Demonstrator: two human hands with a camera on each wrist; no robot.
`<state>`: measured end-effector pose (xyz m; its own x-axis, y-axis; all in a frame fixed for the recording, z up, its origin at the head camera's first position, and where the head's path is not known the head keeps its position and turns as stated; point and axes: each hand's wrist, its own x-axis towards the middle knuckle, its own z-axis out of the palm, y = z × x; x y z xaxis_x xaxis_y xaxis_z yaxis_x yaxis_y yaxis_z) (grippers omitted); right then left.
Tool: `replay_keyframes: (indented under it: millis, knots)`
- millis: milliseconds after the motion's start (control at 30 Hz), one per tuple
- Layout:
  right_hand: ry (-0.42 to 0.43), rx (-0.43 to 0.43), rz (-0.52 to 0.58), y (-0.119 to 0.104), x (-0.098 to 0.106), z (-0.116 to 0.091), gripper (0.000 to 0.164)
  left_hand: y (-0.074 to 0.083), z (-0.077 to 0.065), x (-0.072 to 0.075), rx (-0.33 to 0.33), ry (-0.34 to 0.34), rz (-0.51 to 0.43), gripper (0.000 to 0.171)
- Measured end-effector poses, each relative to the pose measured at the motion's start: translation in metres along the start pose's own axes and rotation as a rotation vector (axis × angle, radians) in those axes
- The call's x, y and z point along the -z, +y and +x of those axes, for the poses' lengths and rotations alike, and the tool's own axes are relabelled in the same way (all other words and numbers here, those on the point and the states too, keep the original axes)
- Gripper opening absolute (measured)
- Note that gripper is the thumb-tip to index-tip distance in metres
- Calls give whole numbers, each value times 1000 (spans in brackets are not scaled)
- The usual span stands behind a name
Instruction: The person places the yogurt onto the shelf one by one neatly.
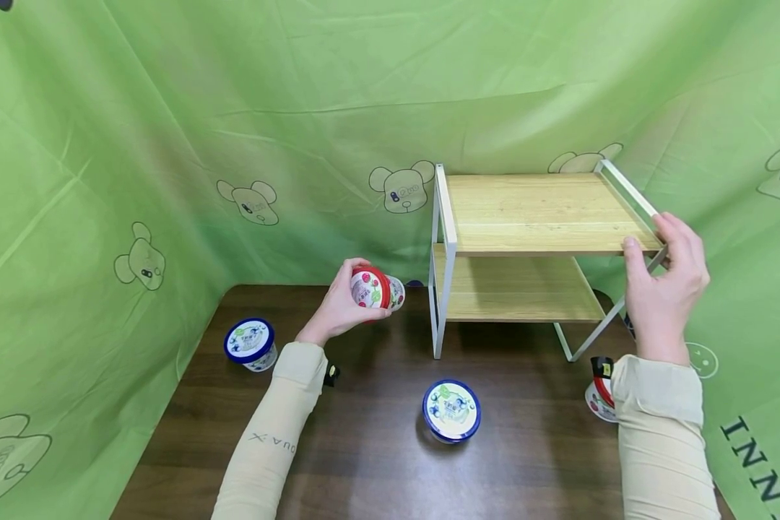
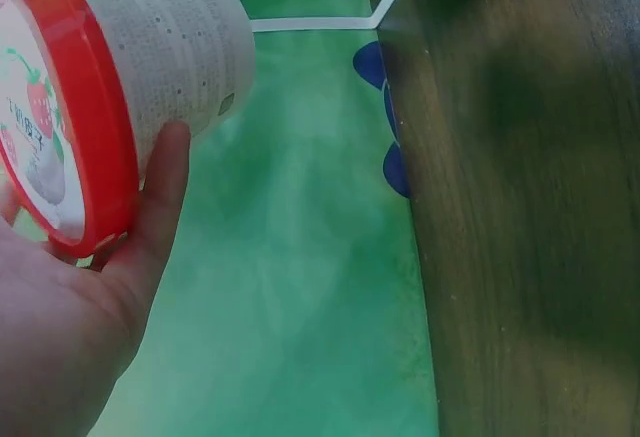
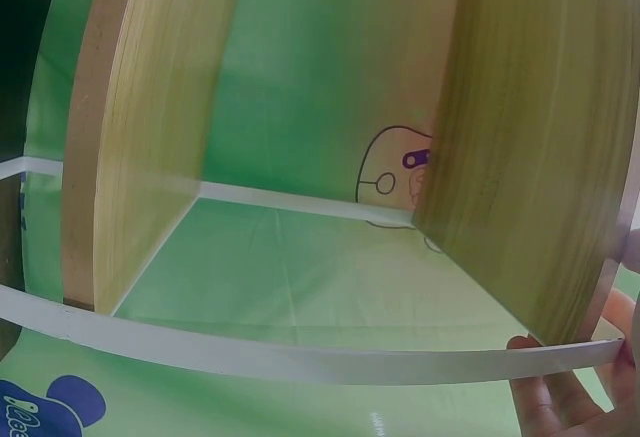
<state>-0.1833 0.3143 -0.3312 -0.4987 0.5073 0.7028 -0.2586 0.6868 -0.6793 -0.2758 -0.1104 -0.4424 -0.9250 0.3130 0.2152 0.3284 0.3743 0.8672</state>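
Note:
My left hand (image 1: 343, 309) grips a red-lidded tub (image 1: 370, 289) with cherries or berries printed on it, tilted on its side above the table. The left wrist view shows the tub's red lid rim (image 2: 100, 107) against the palm and a finger along its pale wall. My right hand (image 1: 666, 285) holds the front right corner of a two-tier shelf (image 1: 546, 209), thumb at the front edge of the upper board and fingers around the white metal frame. In the right wrist view, fingertips (image 3: 535, 387) curl over the frame bar (image 3: 300, 362) beside the board.
One blue-lidded tub (image 1: 250, 341) stands at the table's left, another blue-lidded tub (image 1: 451, 410) near the middle front. A red-lidded tub (image 1: 601, 401) is partly hidden behind the right forearm. Green printed cloth (image 1: 312, 130) surrounds the dark wooden table (image 1: 364, 433).

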Motion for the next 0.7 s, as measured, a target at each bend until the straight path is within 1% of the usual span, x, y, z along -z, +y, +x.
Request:
replay_keyframes:
  millis: [133, 367, 567, 700]
  knots:
    - [5, -2, 0, -1, 0, 0, 36, 2, 0, 0, -14, -8, 7, 92]
    - [3, -2, 6, -2, 0, 1, 36, 7, 1, 3, -73, -33, 54, 89]
    - [0, 0, 11, -1, 0, 1, 36, 10, 0, 3, -58, -54, 76, 94]
    - [-1, 2, 9, 0, 0, 0, 36, 12, 0, 2, -60, -56, 45, 101]
